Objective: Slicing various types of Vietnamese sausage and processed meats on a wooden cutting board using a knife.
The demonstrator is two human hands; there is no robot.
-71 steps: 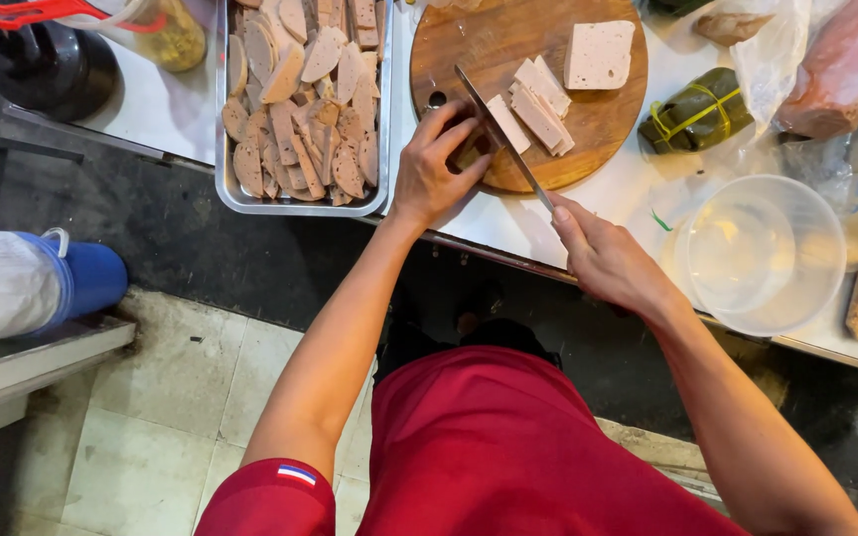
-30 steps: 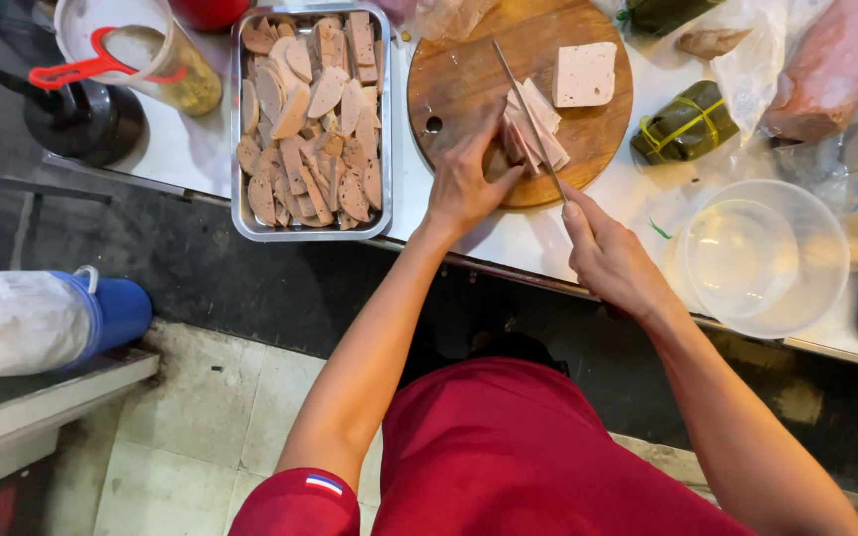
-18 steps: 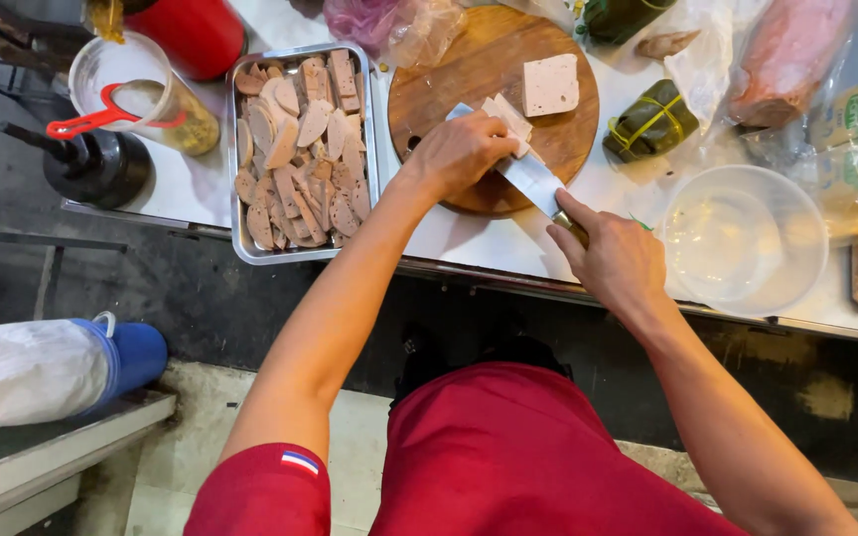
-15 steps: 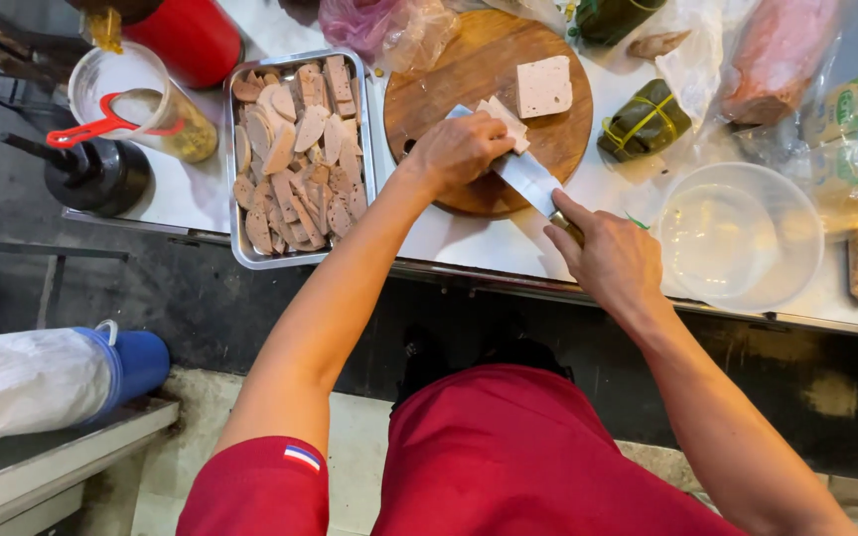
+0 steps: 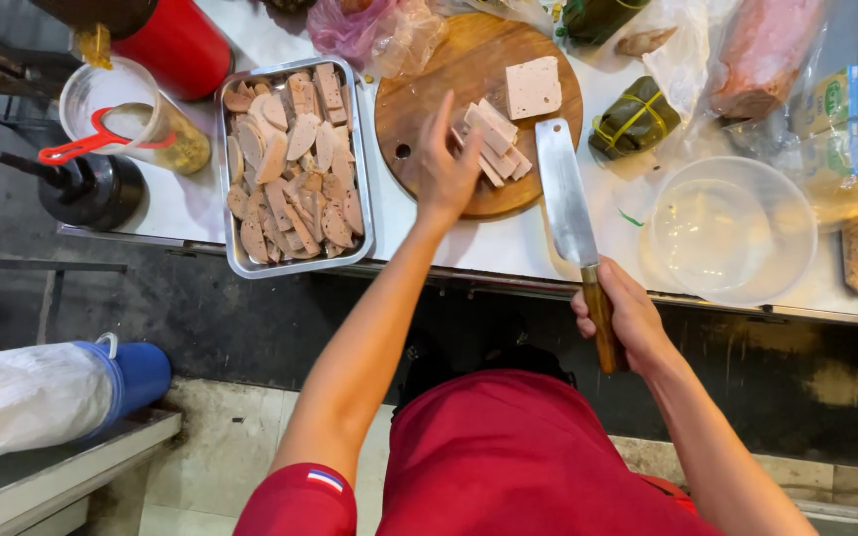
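My right hand [image 5: 626,314] grips the wooden handle of a cleaver [image 5: 566,195], its blade lying flat-side up beside the round wooden cutting board [image 5: 427,89]. My left hand [image 5: 446,164] hovers open over the board, fingers spread, next to a fan of pale sausage slices [image 5: 493,139]. An uncut square block of the same pale sausage [image 5: 533,86] lies at the board's far side.
A metal tray [image 5: 292,260] full of sliced sausage sits left of the board. A clear plastic bowl [image 5: 734,228], leaf-wrapped bundles [image 5: 634,117], a bagged pink sausage log [image 5: 762,50], a red cylinder [image 5: 173,42] and a jar with a red handle [image 5: 141,134] crowd the counter.
The cleaver has lifted off the slices and drawn back to the right of the board. My left hand has let go of the sausage and opened above it.
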